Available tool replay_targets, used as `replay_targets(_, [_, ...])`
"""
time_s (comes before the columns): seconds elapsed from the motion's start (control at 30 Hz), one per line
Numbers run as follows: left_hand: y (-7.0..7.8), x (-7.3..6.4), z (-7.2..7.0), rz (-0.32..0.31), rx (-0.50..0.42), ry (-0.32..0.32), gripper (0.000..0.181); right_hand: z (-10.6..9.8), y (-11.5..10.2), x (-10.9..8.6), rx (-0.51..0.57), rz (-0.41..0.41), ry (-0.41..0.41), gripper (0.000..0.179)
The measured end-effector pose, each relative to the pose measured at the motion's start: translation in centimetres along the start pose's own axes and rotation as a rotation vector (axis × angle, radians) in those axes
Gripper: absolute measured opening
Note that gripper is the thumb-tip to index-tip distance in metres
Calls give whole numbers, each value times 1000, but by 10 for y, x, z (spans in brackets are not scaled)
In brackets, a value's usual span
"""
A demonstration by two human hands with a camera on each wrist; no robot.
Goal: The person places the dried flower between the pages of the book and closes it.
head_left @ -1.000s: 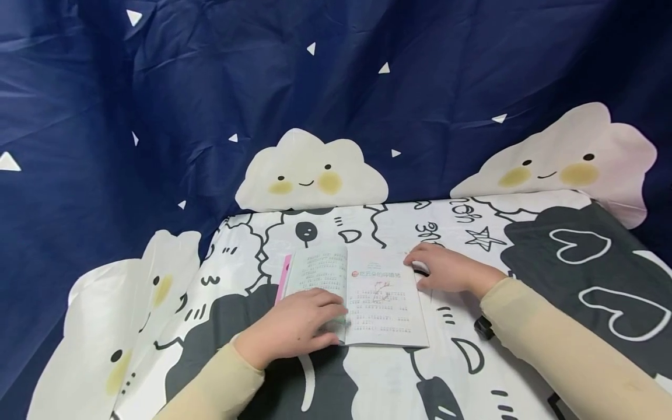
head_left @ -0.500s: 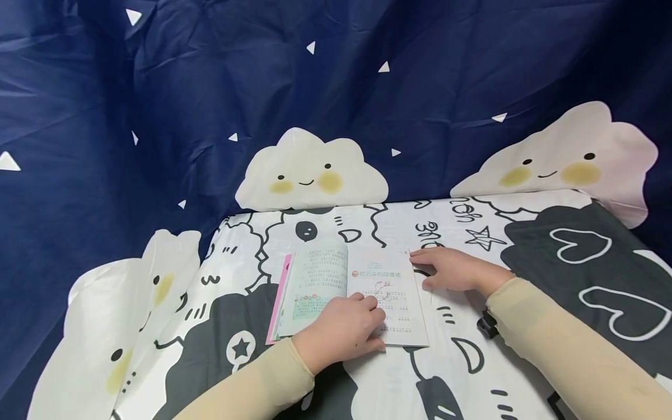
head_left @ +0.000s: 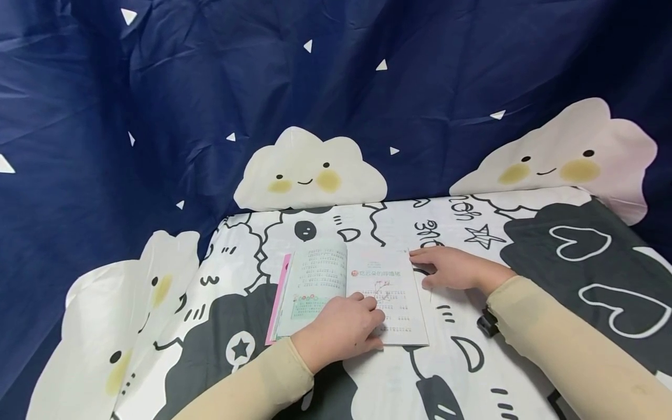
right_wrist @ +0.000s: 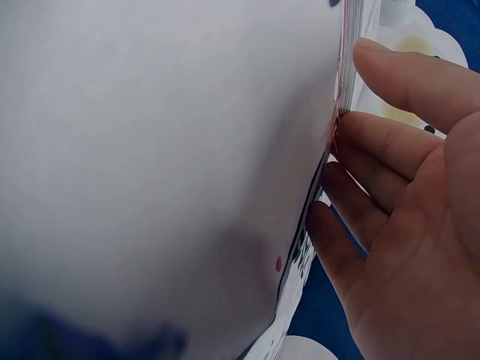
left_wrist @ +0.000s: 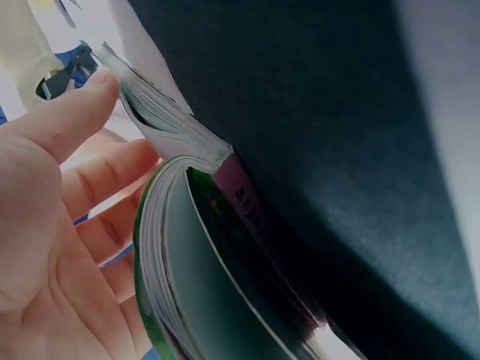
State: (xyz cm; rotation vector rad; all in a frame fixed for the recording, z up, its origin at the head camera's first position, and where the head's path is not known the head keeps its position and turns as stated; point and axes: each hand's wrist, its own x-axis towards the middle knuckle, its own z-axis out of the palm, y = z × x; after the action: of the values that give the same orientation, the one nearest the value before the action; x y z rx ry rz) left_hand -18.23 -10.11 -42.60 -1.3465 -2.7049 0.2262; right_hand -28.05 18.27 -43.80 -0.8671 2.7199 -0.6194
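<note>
An open book (head_left: pixel 412 318) lies on the patterned cloth, with printed text on both pages and a pink cover edge showing at its left. My left hand (head_left: pixel 343 326) rests over the lower part of the book, by the spine and right page. In the left wrist view its thumb and fingers are spread beside the curved page block (left_wrist: pixel 154 247). At the book's right edge is my right hand (head_left: pixel 459 269). Its extended fingers touch the page edges (right_wrist: pixel 350 64) in the right wrist view, with the thumb raised apart from them.
A white cloth (head_left: pixel 367 385) with black drawings covers the surface. Dark blue fabric (head_left: pixel 420 105) with white triangles hangs behind it. Cloud-shaped panels (head_left: pixel 310 169) with faces stand along the back and left. A small black device (head_left: pixel 487 322) sits at my right wrist.
My left hand has moved right, from the left page across the spine onto the right page, uncovering the left page's green box. The right hand has shifted slightly right and down.
</note>
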Motion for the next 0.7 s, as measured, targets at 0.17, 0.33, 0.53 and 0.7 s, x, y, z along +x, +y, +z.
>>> replay_targets(0.17, [0, 0, 0, 0, -4, -16, 35, 0, 1, 0, 0, -4, -4, 61])
replay_targets(0.33, [-1, -2, 1, -2, -12, 2, 30, 0, 0, 1, 2, -9, -7, 60])
replay_targets(0.53, [-1, -4, 2, 13, 11, 37, 13, -1, 0, 0, 12, -13, -12, 58])
replay_targets(0.7, [0, -2, 2, 4, 47, 26, 11, -2, 0, -1, 21, -16, -7, 58])
